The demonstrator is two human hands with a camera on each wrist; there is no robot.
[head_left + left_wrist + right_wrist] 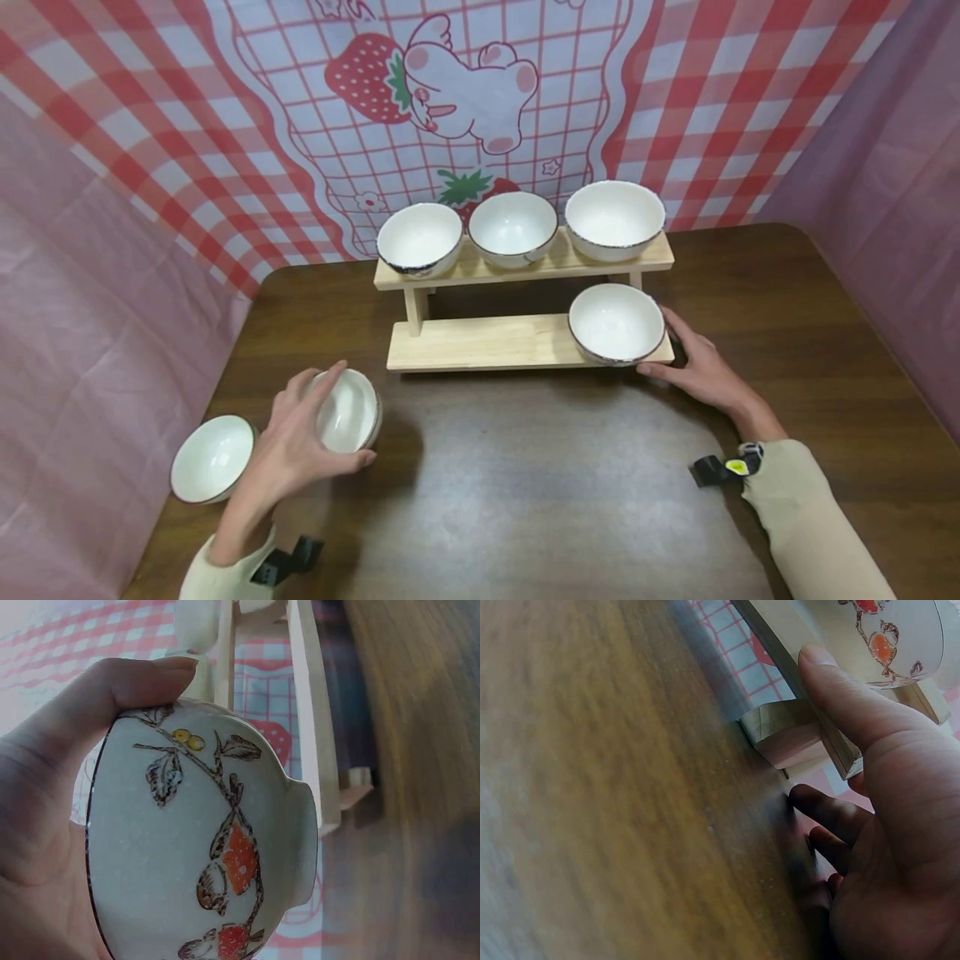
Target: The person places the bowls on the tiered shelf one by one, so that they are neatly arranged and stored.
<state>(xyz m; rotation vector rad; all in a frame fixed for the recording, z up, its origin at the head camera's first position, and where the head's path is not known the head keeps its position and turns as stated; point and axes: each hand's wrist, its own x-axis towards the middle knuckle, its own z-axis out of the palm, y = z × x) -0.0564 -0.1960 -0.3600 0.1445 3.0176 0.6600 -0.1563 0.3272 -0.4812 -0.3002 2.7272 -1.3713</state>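
Observation:
My left hand (296,442) grips a white bowl (348,412) with its thumb and fingers spread about the rim. The bowl is tilted; the left wrist view shows leaves and orange-red fruit painted on its outside (172,825). Beside that wrist another white bowl (213,458) stands on the table. At the right end of a two-tier wooden stand (480,342), my right hand (701,367) holds the lower board, thumb at the front edge and fingers behind. A bowl (617,323) sits on that board, close to the right hand.
On the upper tier stand three white bowls: a left one (420,237), a middle one (513,227) and a right one (615,218). Behind the brown table (510,483) hangs a red-checked cloth (480,100). Pink cloth (67,333) borders the left side.

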